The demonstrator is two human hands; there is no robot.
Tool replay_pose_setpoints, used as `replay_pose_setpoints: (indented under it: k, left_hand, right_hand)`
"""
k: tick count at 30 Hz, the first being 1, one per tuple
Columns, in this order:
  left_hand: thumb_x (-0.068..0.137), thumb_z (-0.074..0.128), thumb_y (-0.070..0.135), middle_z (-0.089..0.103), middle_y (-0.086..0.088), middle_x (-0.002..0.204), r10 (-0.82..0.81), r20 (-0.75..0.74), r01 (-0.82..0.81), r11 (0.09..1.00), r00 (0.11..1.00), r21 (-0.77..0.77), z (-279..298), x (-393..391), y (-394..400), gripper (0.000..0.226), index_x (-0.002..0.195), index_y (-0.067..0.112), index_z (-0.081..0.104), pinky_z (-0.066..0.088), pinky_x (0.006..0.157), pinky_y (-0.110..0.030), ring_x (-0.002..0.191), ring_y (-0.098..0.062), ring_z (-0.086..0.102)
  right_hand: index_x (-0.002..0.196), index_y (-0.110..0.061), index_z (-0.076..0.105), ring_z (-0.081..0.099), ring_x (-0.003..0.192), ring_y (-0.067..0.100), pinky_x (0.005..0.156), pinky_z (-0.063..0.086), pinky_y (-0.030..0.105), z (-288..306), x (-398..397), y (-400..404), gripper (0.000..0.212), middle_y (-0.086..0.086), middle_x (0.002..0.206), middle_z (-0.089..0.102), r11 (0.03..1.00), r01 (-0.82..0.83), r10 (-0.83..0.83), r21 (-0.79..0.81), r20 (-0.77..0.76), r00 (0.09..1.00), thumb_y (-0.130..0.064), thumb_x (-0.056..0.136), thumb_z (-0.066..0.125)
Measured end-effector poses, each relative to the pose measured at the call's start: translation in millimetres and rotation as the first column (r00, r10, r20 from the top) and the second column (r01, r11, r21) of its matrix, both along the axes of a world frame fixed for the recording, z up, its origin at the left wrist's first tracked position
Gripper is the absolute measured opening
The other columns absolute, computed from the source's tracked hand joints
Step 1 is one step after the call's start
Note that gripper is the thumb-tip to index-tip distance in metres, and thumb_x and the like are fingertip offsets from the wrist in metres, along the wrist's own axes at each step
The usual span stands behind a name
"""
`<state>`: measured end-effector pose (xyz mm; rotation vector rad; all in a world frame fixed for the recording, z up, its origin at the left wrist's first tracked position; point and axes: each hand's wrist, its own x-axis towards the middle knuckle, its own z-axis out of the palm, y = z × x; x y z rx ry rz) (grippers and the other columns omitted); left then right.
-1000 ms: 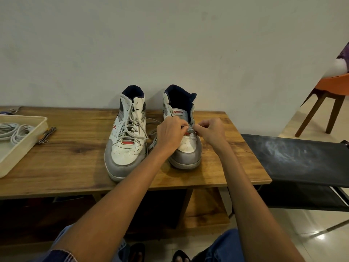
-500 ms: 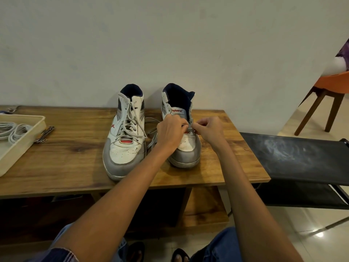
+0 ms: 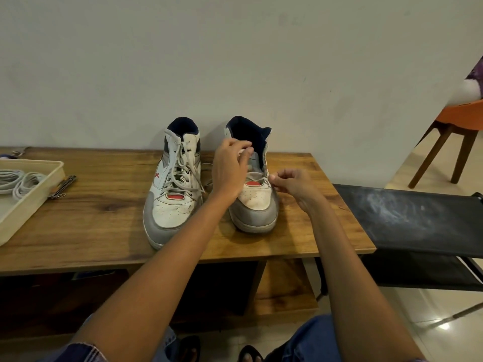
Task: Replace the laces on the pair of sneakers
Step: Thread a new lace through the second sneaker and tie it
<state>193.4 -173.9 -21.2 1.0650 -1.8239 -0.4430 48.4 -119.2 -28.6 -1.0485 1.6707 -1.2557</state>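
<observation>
While the wooden table (image 3: 104, 220) fills mid-frame, two sneakers (image 3: 173, 186) stand at centre, the left one laced. Left hand (image 3: 230, 169) pinches the right sneaker's lace (image 3: 254, 175); right hand (image 3: 294, 185) pinches its other end.

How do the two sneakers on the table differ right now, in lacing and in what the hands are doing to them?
The left sneaker is laced up to the collar; the right sneaker shows only one lace across its lowest eyelets. No hand touches the left sneaker; the left hand is at the right sneaker's tongue and the right hand pinches at its side. Both are white and grey high-tops, upright, toes toward the person.
</observation>
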Motion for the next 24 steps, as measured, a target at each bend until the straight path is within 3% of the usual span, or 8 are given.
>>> replay_pose_setpoints:
  k: [5, 8, 10, 12, 14, 17, 21, 24]
  left_hand:
    - [0.087, 0.064, 0.018, 0.045, -0.007, 0.123, 0.087, 0.114, -0.089, 0.996, 0.99, 0.013, -5, 7, -5, 0.017, 0.102, 0.014, 0.07, 0.032, 0.082, -0.014, 0.114, -0.017, 0.044]
    - [0.084, 0.064, 0.009, 0.045, -0.006, 0.12, 0.048, 0.061, -0.051, 0.998, 0.997, 0.046, -3, 8, -7, 0.014, 0.097, 0.011, 0.07, 0.035, 0.085, -0.014, 0.106, -0.013, 0.047]
    - [0.082, 0.066, 0.008, 0.046, -0.006, 0.118, -0.012, 0.041, 0.01, 0.998, 0.999, 0.061, 0, 9, -10, 0.015, 0.097, 0.01, 0.07, 0.042, 0.087, -0.018, 0.102, -0.013, 0.05]
    - [0.081, 0.069, 0.009, 0.047, -0.004, 0.114, -0.043, 0.03, 0.041, 0.997, 0.999, 0.067, 1, 12, -14, 0.015, 0.096, 0.01, 0.07, 0.047, 0.088, -0.022, 0.1, -0.013, 0.052]
    - [0.08, 0.07, 0.01, 0.045, 0.002, 0.11, -0.053, 0.016, 0.051, 0.996, 0.998, 0.079, 0, 14, -16, 0.014, 0.094, 0.011, 0.07, 0.046, 0.084, -0.018, 0.097, -0.01, 0.051]
    - [0.081, 0.07, 0.009, 0.043, 0.005, 0.107, -0.074, 0.006, 0.073, 0.994, 0.997, 0.083, 2, 18, -19, 0.014, 0.095, 0.009, 0.07, 0.043, 0.075, -0.008, 0.093, -0.007, 0.051]
    - [0.08, 0.07, 0.006, 0.046, 0.002, 0.104, -0.095, -0.015, 0.096, 0.993, 0.995, 0.068, -1, 22, -23, 0.013, 0.093, 0.008, 0.072, 0.043, 0.071, -0.001, 0.088, -0.007, 0.052]
    - [0.08, 0.07, 0.005, 0.047, 0.001, 0.104, -0.096, -0.02, 0.097, 0.993, 0.995, 0.074, -1, 23, -24, 0.014, 0.093, 0.007, 0.072, 0.041, 0.07, 0.003, 0.085, -0.004, 0.051]
  right_hand:
    - [0.083, -0.001, 0.058, 0.06, 0.07, 0.013, 0.068, 0.056, 0.023, 21, -12, 0, 0.019, 0.007, 0.076, 0.059, 0.932, 0.283, -0.252, -0.226, 0.156, 0.955, -0.006, 0.098, 0.047]
    - [0.078, -0.001, 0.049, 0.063, 0.054, 0.016, 0.054, 0.054, 0.024, 52, -47, 16, 0.024, 0.012, 0.069, 0.059, 0.637, 0.687, -0.131, -0.35, 0.829, 0.544, -0.001, 0.099, 0.038]
    - [0.082, -0.008, 0.043, 0.054, 0.045, 0.011, 0.044, 0.044, 0.017, 62, -61, 27, 0.022, 0.008, 0.072, 0.055, 0.567, 0.746, -0.042, -0.349, 0.892, 0.45, -0.01, 0.102, 0.034]
    - [0.081, -0.015, 0.044, 0.043, 0.039, 0.005, 0.039, 0.031, 0.015, 61, -56, 26, 0.021, 0.0, 0.069, 0.053, 0.7, 0.613, -0.246, -0.367, 0.682, 0.689, -0.018, 0.101, 0.039]
    - [0.085, -0.015, 0.056, 0.043, 0.046, 0.003, 0.046, 0.031, 0.018, 47, -36, 15, 0.017, -0.004, 0.068, 0.054, 0.904, 0.296, -0.307, -0.307, 0.015, 0.952, -0.026, 0.096, 0.051]
    - [0.09, -0.015, 0.064, 0.046, 0.062, 0.003, 0.054, 0.033, 0.02, 24, -8, -1, 0.025, -0.008, 0.07, 0.053, 0.998, -0.061, 0.062, 0.024, -0.645, 0.762, -0.04, 0.089, 0.06]
    - [0.081, -0.007, 0.066, 0.04, 0.056, 0.008, 0.051, 0.029, 0.022, 16, -1, -5, 0.028, -0.004, 0.061, 0.048, 0.991, -0.09, 0.135, 0.101, -0.666, 0.734, -0.033, 0.089, 0.062]
    - [0.076, -0.009, 0.063, 0.042, 0.059, 0.011, 0.051, 0.032, 0.021, 22, -4, 0, 0.026, 0.001, 0.065, 0.05, 0.993, 0.072, -0.103, -0.092, -0.383, 0.918, -0.025, 0.095, 0.055]
